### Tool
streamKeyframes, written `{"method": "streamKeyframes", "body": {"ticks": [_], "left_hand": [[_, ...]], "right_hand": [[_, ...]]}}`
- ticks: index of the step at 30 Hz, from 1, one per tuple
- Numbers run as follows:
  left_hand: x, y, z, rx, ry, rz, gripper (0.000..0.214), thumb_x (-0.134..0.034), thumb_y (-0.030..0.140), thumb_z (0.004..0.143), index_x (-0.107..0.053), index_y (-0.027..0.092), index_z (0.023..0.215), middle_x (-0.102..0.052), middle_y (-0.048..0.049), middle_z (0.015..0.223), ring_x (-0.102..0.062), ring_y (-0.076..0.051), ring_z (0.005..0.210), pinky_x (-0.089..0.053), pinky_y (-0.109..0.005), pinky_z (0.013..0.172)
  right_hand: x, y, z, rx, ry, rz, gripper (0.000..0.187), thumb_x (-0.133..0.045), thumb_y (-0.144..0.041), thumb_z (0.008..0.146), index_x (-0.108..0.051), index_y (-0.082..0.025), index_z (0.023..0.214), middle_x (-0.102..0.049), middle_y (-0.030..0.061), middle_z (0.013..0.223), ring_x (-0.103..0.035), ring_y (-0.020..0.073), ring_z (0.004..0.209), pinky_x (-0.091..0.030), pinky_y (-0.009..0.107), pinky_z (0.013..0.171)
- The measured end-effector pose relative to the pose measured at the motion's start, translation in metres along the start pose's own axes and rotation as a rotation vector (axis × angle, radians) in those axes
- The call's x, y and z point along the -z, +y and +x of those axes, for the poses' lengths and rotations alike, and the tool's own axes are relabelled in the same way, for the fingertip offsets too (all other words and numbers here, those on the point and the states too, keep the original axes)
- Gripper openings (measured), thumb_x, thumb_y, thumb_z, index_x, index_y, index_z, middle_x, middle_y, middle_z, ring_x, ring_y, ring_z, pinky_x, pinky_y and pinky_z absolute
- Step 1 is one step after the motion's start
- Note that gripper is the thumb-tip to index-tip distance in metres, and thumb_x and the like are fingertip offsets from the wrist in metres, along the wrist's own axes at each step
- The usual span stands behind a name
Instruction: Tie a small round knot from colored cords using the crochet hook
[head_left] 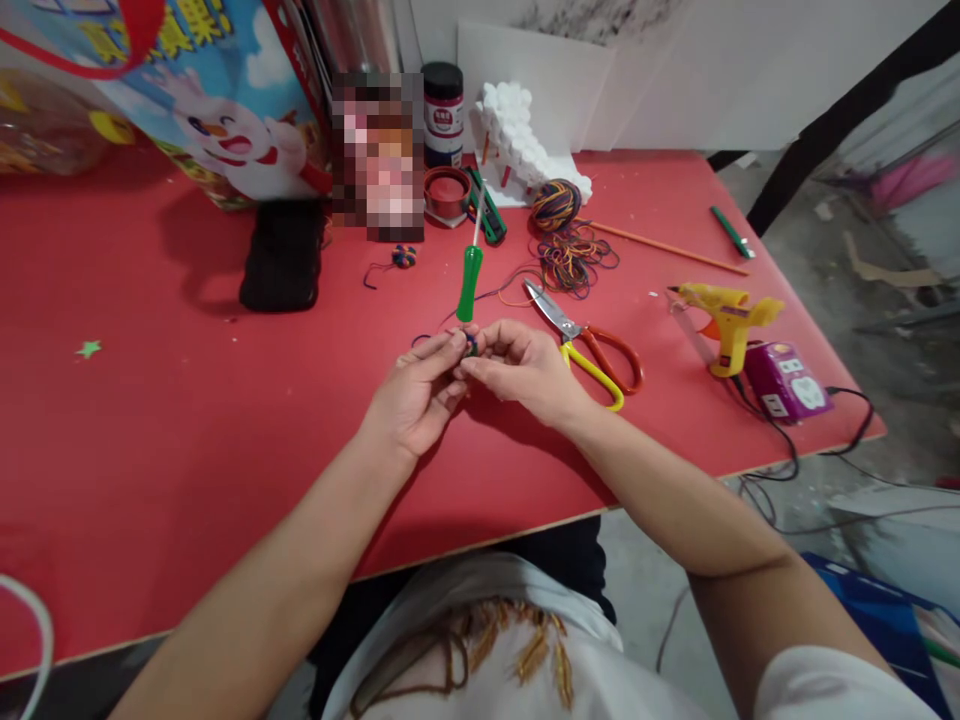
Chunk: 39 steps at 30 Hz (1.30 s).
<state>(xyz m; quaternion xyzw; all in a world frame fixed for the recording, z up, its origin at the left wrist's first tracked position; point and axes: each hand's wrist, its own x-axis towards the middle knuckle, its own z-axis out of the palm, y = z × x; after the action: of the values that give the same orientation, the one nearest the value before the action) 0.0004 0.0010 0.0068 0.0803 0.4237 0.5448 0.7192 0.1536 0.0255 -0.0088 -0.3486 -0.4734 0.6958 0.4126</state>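
Observation:
Between my fingertips is a small piece of multicoloured yarn work (pixel 470 345), mostly covered by the fingers. My left hand (pixel 424 385) pinches it from the left, and my right hand (pixel 521 370) closes on it from the right. A thin strand of yarn (pixel 495 292) trails from near my hands toward a loose tangle (pixel 574 262) and a wound yarn ball (pixel 556 205). Just beyond my fingers lies a screwdriver with a green handle (pixel 469 285). Scissors (pixel 577 335) with red and yellow handles rest beside my right hand. Another small yarn piece (pixel 404 256) lies farther back.
A yellow glue gun (pixel 727 315) stands by a purple box (pixel 787 380) at right, with cables over the edge. Behind are a black phone-like case (pixel 281 257), tape roll (pixel 447 193), green cutter (pixel 489 210), dark jar (pixel 443 115), white model (pixel 517 140) and orange stick (pixel 667 246).

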Motion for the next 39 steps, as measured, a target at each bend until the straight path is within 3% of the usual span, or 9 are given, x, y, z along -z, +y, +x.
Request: {"method": "streamKeyframes", "body": {"ticks": [3, 5, 12, 16, 20, 27, 29, 34, 39], "left_hand": [[0.003, 0.004, -0.001, -0.138, -0.028, 0.134, 0.014, -0.097, 0.011, 0.07, -0.085, 0.012, 0.077, -0.077, -0.0051, 0.073, -0.059, -0.004, 0.051, -0.045, -0.012, 0.045], [0.004, 0.005, -0.003, -0.19, -0.055, 0.204, 0.016, -0.098, 0.012, 0.065, -0.085, 0.013, 0.074, -0.077, -0.0057, 0.07, -0.058, -0.005, 0.05, -0.044, -0.013, 0.044], [0.005, 0.007, -0.006, -0.138, -0.101, 0.341, 0.017, -0.098, 0.015, 0.062, -0.083, 0.012, 0.07, -0.075, -0.0071, 0.066, -0.056, -0.006, 0.046, -0.039, -0.015, 0.041], [0.007, 0.01, -0.006, -0.143, -0.13, 0.353, 0.017, -0.099, 0.019, 0.066, -0.085, 0.013, 0.075, -0.076, -0.0075, 0.07, -0.059, -0.008, 0.049, -0.042, -0.015, 0.042], [0.008, 0.011, -0.005, -0.129, -0.165, 0.347, 0.021, -0.099, 0.026, 0.072, -0.088, 0.012, 0.081, -0.077, -0.0076, 0.075, -0.061, -0.007, 0.052, -0.043, -0.015, 0.043], [0.007, 0.014, -0.004, -0.124, -0.154, 0.335, 0.045, -0.099, 0.053, 0.076, -0.087, 0.01, 0.085, -0.073, -0.008, 0.07, -0.06, -0.01, 0.051, -0.046, -0.018, 0.042], [0.007, 0.014, -0.005, -0.132, -0.156, 0.338, 0.042, -0.101, 0.049, 0.074, -0.088, 0.011, 0.085, -0.076, -0.0086, 0.072, -0.061, -0.009, 0.052, -0.046, -0.017, 0.043], [0.005, 0.011, -0.007, -0.149, -0.119, 0.346, 0.02, -0.1, 0.015, 0.061, -0.086, 0.013, 0.076, -0.075, -0.0059, 0.066, -0.06, -0.008, 0.049, -0.047, -0.017, 0.045], [0.004, 0.009, -0.006, -0.153, -0.07, 0.347, 0.018, -0.098, 0.014, 0.06, -0.086, 0.012, 0.073, -0.075, -0.0067, 0.065, -0.06, -0.009, 0.05, -0.046, -0.017, 0.044]], "right_hand": [[0.009, -0.011, 0.001, 0.003, 0.027, -0.019, 0.045, -0.097, -0.047, 0.078, -0.069, -0.019, 0.1, -0.069, -0.0063, 0.074, -0.047, 0.004, 0.045, -0.036, 0.02, 0.038], [0.015, -0.018, 0.001, 0.08, 0.03, 0.041, 0.044, -0.096, -0.045, 0.081, -0.071, -0.021, 0.106, -0.07, -0.0062, 0.083, -0.045, 0.0035, 0.044, -0.037, 0.021, 0.037], [0.022, -0.02, 0.001, 0.023, -0.071, 0.003, 0.032, -0.096, -0.043, 0.081, -0.078, -0.018, 0.091, -0.06, -0.0078, 0.056, -0.045, 0.0065, 0.044, -0.041, 0.022, 0.042], [0.021, -0.019, 0.0, 0.076, -0.013, -0.039, 0.026, -0.094, -0.04, 0.085, -0.081, -0.018, 0.088, -0.061, -0.0061, 0.054, -0.049, 0.0078, 0.046, -0.043, 0.022, 0.044], [0.019, -0.02, 0.0, 0.081, 0.047, -0.011, 0.032, -0.097, -0.044, 0.079, -0.079, -0.018, 0.082, -0.066, -0.0043, 0.06, -0.049, 0.0078, 0.044, -0.04, 0.022, 0.038], [0.019, -0.017, 0.002, 0.047, 0.054, 0.027, 0.034, -0.098, -0.046, 0.078, -0.079, -0.018, 0.084, -0.062, -0.0059, 0.056, -0.047, 0.0067, 0.044, -0.037, 0.021, 0.039], [0.018, -0.018, 0.002, 0.031, 0.07, 0.049, 0.036, -0.099, -0.047, 0.075, -0.078, -0.018, 0.083, -0.064, -0.0053, 0.056, -0.046, 0.0065, 0.043, -0.035, 0.021, 0.038], [0.014, -0.023, 0.003, -0.011, 0.096, 0.131, 0.04, -0.102, -0.046, 0.069, -0.076, -0.017, 0.078, -0.069, -0.0045, 0.061, -0.046, 0.0048, 0.042, -0.034, 0.021, 0.038], [0.011, -0.021, 0.002, -0.017, 0.094, 0.176, 0.042, -0.102, -0.047, 0.07, -0.074, -0.018, 0.082, -0.071, -0.0043, 0.064, -0.047, 0.0046, 0.043, -0.037, 0.021, 0.039]]}}
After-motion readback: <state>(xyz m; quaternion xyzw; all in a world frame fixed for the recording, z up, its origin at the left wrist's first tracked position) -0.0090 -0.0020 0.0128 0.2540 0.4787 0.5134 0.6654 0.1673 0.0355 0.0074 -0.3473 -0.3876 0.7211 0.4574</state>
